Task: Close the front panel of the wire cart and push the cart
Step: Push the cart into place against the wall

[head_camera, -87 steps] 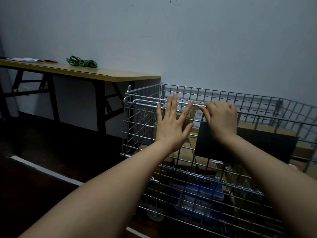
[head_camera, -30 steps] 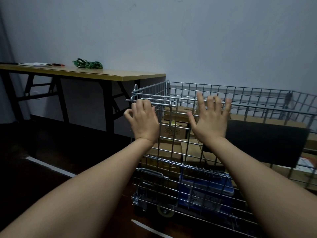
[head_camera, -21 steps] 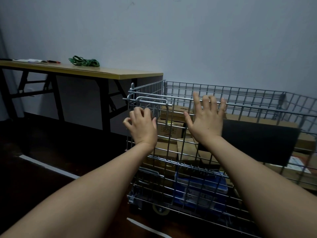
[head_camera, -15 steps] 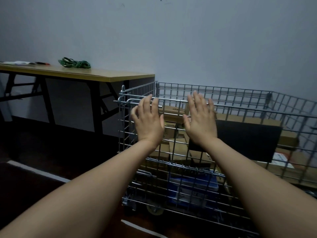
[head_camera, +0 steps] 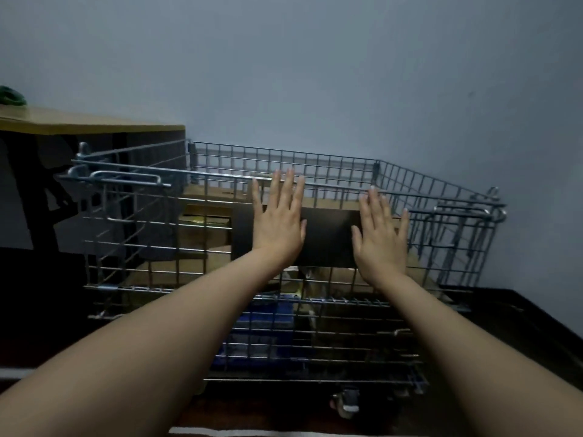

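Wire cart (head_camera: pixel 441 247) mid-frame, front panel (head_camera: pixel 189 263) upright, boxes inside. Left hand (head_camera: pixel 279 216) and right hand (head_camera: pixel 380 234) flat against it, fingers spread, gripping nothing.

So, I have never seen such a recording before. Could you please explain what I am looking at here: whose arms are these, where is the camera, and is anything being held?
The camera is worn on a person's head and looks forward and down, so the two bare arms are that person's own. There is no robot. The left hand and the right hand are both open, fingers spread, flat against the front panel of a wire cart. Nothing is gripped; the palms only press on a dark plate fixed to the panel. Inside the cart lie cardboard boxes and something blue. A caster wheel shows below. At the left stands a wooden table against the wall.
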